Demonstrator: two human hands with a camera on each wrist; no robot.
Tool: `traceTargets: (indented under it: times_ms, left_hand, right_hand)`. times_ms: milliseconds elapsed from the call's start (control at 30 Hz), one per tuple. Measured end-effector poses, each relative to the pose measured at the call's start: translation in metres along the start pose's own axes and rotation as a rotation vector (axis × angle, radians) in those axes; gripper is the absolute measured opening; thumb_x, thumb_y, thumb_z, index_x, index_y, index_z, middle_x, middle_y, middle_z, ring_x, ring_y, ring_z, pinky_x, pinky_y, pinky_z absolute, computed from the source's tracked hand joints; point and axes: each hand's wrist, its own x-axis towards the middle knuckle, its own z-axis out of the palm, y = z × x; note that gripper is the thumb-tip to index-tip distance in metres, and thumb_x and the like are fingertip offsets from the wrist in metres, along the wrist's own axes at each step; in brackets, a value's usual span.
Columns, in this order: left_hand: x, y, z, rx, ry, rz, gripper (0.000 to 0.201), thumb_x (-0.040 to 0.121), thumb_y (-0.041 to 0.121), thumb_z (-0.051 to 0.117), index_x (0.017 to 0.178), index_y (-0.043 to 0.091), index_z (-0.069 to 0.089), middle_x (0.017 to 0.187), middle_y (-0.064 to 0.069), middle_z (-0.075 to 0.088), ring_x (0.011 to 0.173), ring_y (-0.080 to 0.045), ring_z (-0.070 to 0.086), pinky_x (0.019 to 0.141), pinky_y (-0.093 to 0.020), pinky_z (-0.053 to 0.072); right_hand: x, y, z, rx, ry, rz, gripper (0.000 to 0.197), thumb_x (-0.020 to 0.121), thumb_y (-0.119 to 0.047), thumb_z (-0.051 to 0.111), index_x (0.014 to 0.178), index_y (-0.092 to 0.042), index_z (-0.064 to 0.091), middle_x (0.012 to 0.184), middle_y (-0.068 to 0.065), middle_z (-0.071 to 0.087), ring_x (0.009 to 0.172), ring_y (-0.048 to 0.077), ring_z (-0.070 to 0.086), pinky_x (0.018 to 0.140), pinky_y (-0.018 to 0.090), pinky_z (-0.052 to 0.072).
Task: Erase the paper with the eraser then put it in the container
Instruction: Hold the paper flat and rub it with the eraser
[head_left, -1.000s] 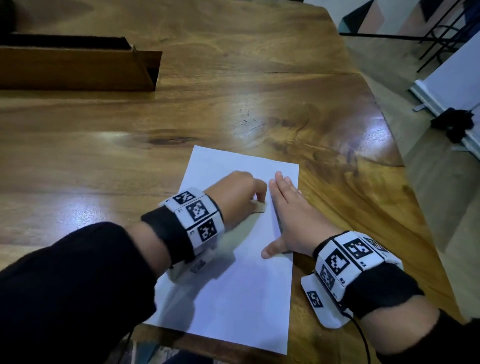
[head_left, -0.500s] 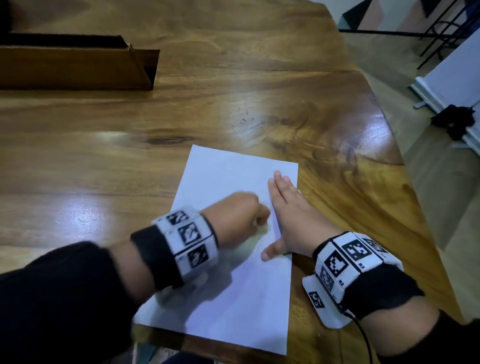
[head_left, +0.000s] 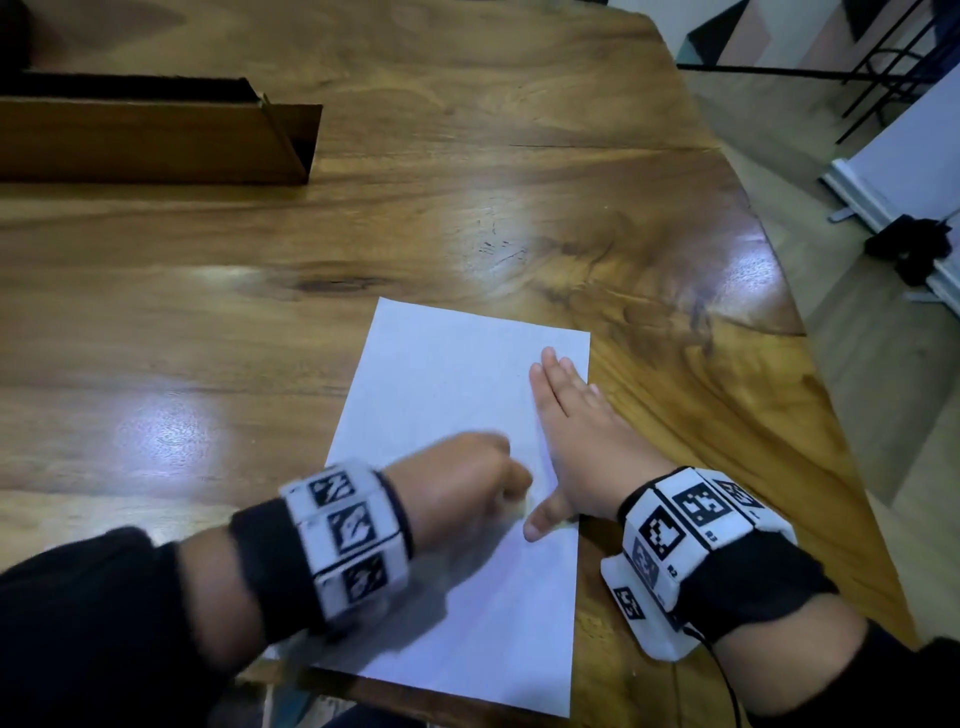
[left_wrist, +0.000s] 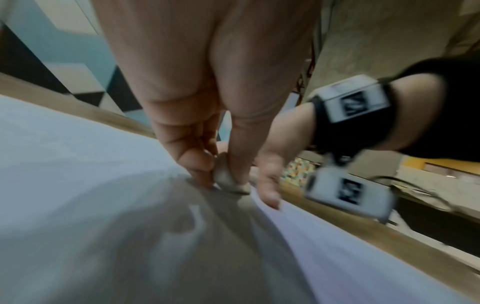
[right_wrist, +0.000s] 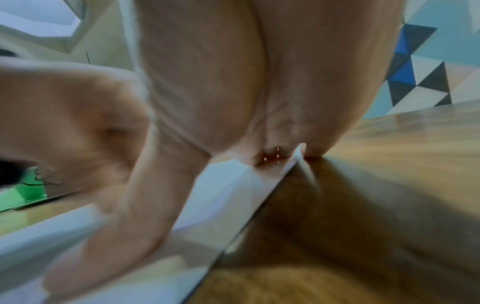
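Note:
A white sheet of paper (head_left: 457, 384) lies near the table's front edge. My left hand (head_left: 467, 483) pinches a small pale eraser (head_left: 514, 506) and presses it onto the paper's middle right; the left wrist view shows the eraser (left_wrist: 226, 176) between thumb and fingertips on the paper (left_wrist: 78, 164). My right hand (head_left: 571, 415) lies flat with straight fingers on the paper's right edge, thumb spread toward the eraser. In the right wrist view the palm (right_wrist: 233, 82) presses the paper's edge (right_wrist: 228, 185). A brown cardboard container (head_left: 156, 140) stands at the far left.
The wooden table (head_left: 467, 182) stretches bare between paper and container. Its right edge drops off to the floor (head_left: 883, 364), where a white stand and a black object (head_left: 914, 249) sit.
My left hand has slid the eraser toward me along the paper, from beside the right fingers down to the right thumb. The right hand has stayed flat in place.

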Motion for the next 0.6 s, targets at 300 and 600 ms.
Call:
traceTargets:
  times_ms: [300,600]
  left_hand:
    - [0.025,-0.012,-0.026,-0.098,0.219,-0.128,0.016,0.084,0.013,0.054,0.095,0.012,0.065,0.094,-0.011,0.057,0.089,-0.030,0.057,0.080,-0.034,0.046]
    - [0.006,-0.012,-0.018,-0.149,0.049,-0.071,0.013,0.081,0.020,0.059,0.089,0.014,0.068,0.089,-0.010,0.065,0.075,-0.016,0.047,0.067,-0.022,0.033]
  right_hand:
    - [-0.001,-0.002,-0.001,-0.016,0.001,0.012,0.152,0.055,-0.060,0.081,0.144,-0.008,-0.029,0.150,0.005,-0.040,0.140,0.017,-0.033,0.114,0.032,-0.013]
    - [-0.003,-0.004,-0.004,-0.014,-0.014,0.014,0.150,0.058,-0.058,0.081,0.144,-0.007,-0.030,0.150,0.006,-0.040,0.140,0.018,-0.033,0.115,0.032,-0.013]
